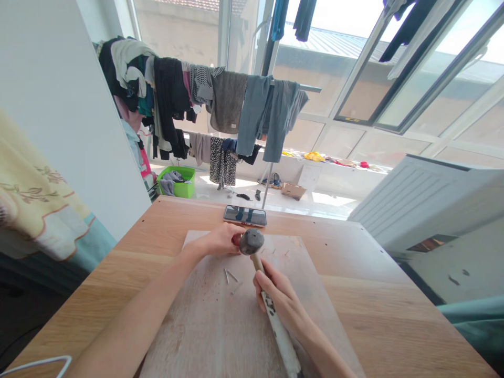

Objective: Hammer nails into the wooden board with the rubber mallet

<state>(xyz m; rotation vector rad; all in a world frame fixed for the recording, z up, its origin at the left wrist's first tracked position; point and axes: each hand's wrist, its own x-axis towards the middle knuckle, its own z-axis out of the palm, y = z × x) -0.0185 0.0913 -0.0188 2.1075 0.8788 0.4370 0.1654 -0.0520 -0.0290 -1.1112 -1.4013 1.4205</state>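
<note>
Three nails lie loose on the pale wooden board, between my hands.
My right hand grips the rubber mallet firmly; my left hand curls closed beside its head, best kept steady.

Right hand grips mallet by the handle; mallet head sits just beside left hand. Loose nails lie on wooden board, on table; phone just beyond.
</note>
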